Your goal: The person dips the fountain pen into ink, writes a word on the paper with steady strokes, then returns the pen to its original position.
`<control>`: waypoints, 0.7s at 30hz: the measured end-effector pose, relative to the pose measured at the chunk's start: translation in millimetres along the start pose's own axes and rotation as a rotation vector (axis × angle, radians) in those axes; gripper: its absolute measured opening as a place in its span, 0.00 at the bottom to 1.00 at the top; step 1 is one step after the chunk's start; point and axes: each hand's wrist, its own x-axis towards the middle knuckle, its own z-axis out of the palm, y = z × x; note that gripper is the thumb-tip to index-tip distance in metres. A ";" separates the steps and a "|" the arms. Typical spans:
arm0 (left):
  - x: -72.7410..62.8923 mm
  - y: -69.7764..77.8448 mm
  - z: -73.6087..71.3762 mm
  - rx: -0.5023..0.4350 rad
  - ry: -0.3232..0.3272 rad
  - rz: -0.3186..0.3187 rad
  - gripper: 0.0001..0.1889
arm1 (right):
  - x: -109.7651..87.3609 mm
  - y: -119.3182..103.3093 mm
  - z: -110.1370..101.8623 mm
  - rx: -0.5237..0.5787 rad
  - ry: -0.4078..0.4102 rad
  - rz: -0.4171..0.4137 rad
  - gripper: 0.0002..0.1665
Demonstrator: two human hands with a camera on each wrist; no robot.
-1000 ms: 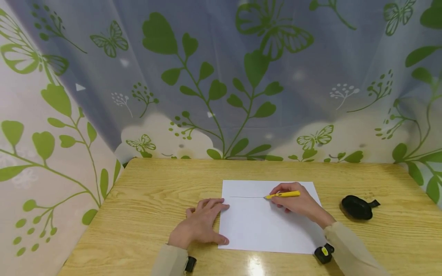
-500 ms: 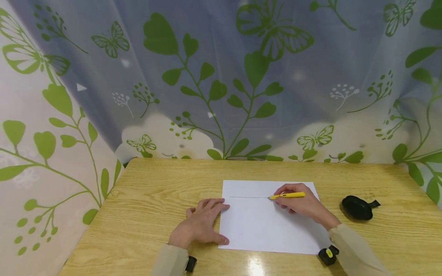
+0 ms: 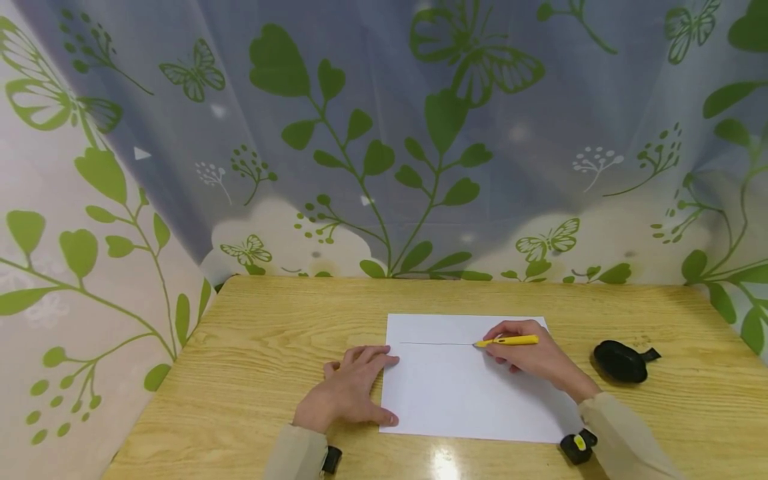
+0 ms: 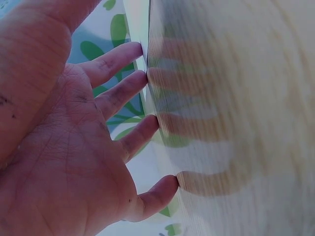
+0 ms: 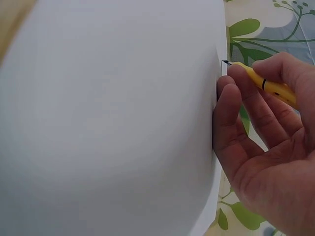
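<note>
A white sheet of paper [image 3: 456,393] lies on the wooden table, with a thin dark line [image 3: 435,343] running across its upper part. My right hand [image 3: 534,350] pinches a yellow pen [image 3: 516,340] between thumb and fingers, its nib at the right end of that line. In the right wrist view the pen [image 5: 268,83] slants down to the paper [image 5: 113,118], and the curled lower fingers rest against the sheet. At the sheet's left edge my left hand [image 3: 351,390] lies spread, thumb and fingertips on the paper. The left wrist view shows its fingertips [image 4: 147,118] pressing down.
Right of the paper sits a small black oval dish-like object [image 3: 621,361] with a short tab. The wooden table [image 3: 270,320] ends at a curtain [image 3: 336,167] printed with green leaves and butterflies. Black wrist cameras [image 3: 577,447] are worn on both wrists.
My right hand and the yellow pen have slid steadily to the right, and the drawn line has grown longer behind the nib. The left hand has stayed in place.
</note>
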 end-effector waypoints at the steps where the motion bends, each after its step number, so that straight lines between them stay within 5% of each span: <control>1: 0.0 0.0 0.0 -0.001 0.001 0.000 0.48 | -0.2 0.3 -0.4 0.000 0.000 0.001 0.17; 21: -0.3 0.1 -0.1 0.009 0.004 0.000 0.48 | -5.0 3.2 -9.0 -0.027 0.010 0.022 0.15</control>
